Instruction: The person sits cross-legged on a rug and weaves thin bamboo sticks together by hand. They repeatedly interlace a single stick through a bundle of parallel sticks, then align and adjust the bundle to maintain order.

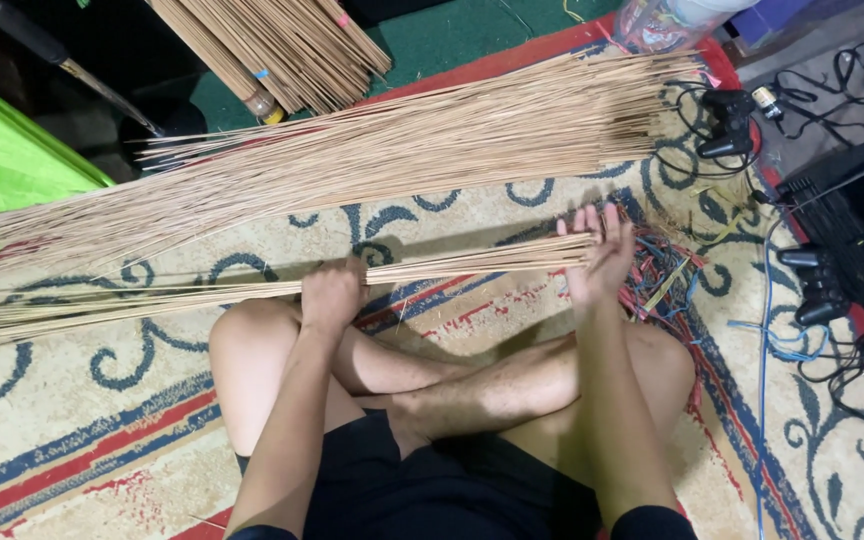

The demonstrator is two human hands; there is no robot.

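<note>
On a patterned carpet (pixel 102 400), a person sits cross-legged, left hand (pixel 332 293) clenched around the middle of a thin bundle of sticks (pixel 252 288) across the knees, right hand (pixel 600 255) open, its palm flat against the bundle's end, with a larger stick pile (pixel 372 150) lying just beyond.

left hand (pixel 331 292) fisted — right hand (pixel 600 255) open, fingers spread.

Tan sticks (pixel 472 262) are lying across a cream rug (pixel 72 400) showing blue scrolls and red-and-blue border stripes, beside bright green fabric (pixel 2 150).
</note>
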